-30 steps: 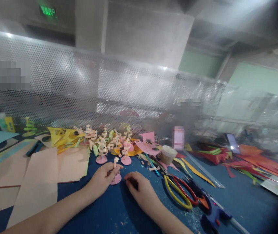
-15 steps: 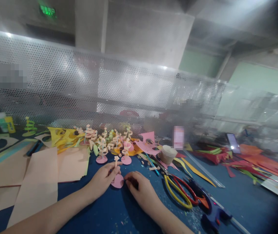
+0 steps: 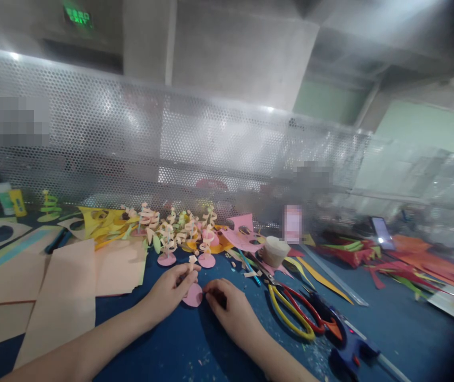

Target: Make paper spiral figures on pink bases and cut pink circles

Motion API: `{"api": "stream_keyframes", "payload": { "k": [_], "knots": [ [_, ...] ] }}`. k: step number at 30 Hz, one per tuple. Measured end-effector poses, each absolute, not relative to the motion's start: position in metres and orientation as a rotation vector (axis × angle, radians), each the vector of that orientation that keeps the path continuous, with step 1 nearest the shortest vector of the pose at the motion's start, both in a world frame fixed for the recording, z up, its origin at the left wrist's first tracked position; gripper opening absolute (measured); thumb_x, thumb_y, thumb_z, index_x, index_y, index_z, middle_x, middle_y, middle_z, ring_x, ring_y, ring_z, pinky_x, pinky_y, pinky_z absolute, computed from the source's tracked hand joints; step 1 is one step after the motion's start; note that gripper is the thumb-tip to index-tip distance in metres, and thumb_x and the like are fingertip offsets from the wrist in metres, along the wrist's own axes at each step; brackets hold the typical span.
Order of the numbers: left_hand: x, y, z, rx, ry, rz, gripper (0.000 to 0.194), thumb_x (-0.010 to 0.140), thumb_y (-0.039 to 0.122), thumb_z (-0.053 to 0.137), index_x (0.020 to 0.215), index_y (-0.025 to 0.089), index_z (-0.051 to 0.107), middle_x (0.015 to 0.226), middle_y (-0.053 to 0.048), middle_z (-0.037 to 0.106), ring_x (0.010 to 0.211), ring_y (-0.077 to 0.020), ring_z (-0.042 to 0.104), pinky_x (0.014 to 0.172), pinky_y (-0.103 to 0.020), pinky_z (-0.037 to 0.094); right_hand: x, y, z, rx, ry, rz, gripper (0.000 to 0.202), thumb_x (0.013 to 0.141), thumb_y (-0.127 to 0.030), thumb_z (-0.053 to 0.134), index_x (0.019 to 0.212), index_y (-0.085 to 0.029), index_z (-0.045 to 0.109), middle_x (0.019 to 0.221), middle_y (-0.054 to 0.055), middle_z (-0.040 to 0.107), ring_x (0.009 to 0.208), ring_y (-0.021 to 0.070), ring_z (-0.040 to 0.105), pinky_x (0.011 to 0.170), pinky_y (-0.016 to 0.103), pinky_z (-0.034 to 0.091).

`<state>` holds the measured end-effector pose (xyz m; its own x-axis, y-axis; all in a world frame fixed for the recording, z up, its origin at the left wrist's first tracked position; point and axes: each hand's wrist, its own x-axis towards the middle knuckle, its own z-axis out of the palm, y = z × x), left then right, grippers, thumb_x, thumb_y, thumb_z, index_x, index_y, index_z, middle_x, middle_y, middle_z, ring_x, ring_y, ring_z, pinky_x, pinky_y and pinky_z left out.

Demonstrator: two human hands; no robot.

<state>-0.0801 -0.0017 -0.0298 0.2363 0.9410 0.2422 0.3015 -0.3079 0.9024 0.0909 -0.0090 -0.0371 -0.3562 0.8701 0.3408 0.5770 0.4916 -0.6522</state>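
My left hand (image 3: 170, 291) is closed round a small paper ornament, its thumb and fingers covering the middle part. Above the fingers pokes a pale peach star (image 3: 192, 259); below them shows the ornament's round pink base (image 3: 194, 295), tilted towards me. My right hand (image 3: 229, 305) is curled with thumb and forefinger together, right by the base's right edge. Whether it touches the base or pinches something small, I cannot tell. Just beyond the hands, finished-looking spiral paper trees stand on pink discs, one at the left (image 3: 166, 259) and one at the right (image 3: 206, 260).
Peach paper sheets (image 3: 61, 297) lie at left. On the right are yellow-and-red-handled scissors (image 3: 290, 313), a blue glue gun (image 3: 348, 339), a tape roll (image 3: 275, 250) and a clear ruler (image 3: 336, 278). Coloured scraps (image 3: 111, 225) pile before a perforated metal screen (image 3: 211, 138).
The ornament has shifted very slightly, with its star a little lower and to the right. Both hands stay almost in the same place.
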Motion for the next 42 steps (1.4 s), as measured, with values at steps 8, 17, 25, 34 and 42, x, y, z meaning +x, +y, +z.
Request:
{"api": "stream_keyframes", "payload": {
  "k": [8, 17, 25, 34, 42],
  "knots": [
    [-0.08, -0.005, -0.026, 1.803, 1.198, 1.071, 0.034, 0.081, 0.04, 0.043, 0.097, 0.014, 0.058, 0.078, -0.003, 0.059, 0.067, -0.0161, 0.054, 0.058, -0.025, 0.044, 0.091, -0.009, -0.038, -1.198, -2.064, 0.562, 0.018, 0.075, -0.009, 0.046, 0.08, -0.018, 0.061, 0.073, 0.002, 0.056, 0.064, 0.0147, 0.054, 0.061, 0.024, 0.041],
    [-0.08, -0.006, -0.018, 1.918, 1.256, 0.973, 0.033, 0.072, 0.026, 0.055, 0.102, 0.015, 0.058, 0.086, -0.004, 0.062, 0.077, -0.0176, 0.057, 0.07, -0.027, 0.044, 0.092, -0.01, -0.039, -1.177, -2.063, 0.562, 0.018, 0.075, -0.01, 0.046, 0.081, -0.018, 0.06, 0.072, 0.001, 0.055, 0.064, 0.0151, 0.053, 0.061, 0.025, 0.041],
    [-0.08, -0.006, -0.022, 1.847, 1.252, 0.98, 0.039, 0.067, 0.031, 0.061, 0.102, 0.016, 0.057, 0.086, -0.002, 0.06, 0.074, -0.0168, 0.056, 0.066, -0.026, 0.044, 0.091, -0.007, -0.043, -1.154, -2.036, 0.564, 0.014, 0.077, -0.012, 0.043, 0.077, -0.018, 0.056, 0.073, 0.003, 0.058, 0.069, 0.0166, 0.054, 0.064, 0.026, 0.041],
    [-0.089, -0.003, -0.019, 1.847, 1.223, 0.939, 0.054, 0.061, 0.032, 0.067, 0.112, 0.023, 0.052, 0.101, -0.004, 0.053, 0.087, -0.0193, 0.05, 0.059, -0.022, 0.046, 0.09, -0.008, -0.044, -1.161, -2.003, 0.586, 0.011, 0.076, -0.015, 0.043, 0.077, -0.018, 0.053, 0.069, 0.002, 0.056, 0.062, 0.0163, 0.053, 0.058, 0.026, 0.041],
    [-0.092, 0.002, -0.001, 1.981, 1.285, 0.821, 0.035, 0.079, 0.045, 0.045, 0.093, 0.018, 0.062, 0.063, 0.003, 0.056, 0.051, -0.0112, 0.051, 0.048, -0.02, 0.04, 0.088, -0.012, -0.034, -1.152, -1.994, 0.595, 0.012, 0.073, -0.017, 0.054, 0.084, -0.019, 0.058, 0.071, 0.001, 0.056, 0.062, 0.0146, 0.054, 0.057, 0.024, 0.042]
  ]
}}
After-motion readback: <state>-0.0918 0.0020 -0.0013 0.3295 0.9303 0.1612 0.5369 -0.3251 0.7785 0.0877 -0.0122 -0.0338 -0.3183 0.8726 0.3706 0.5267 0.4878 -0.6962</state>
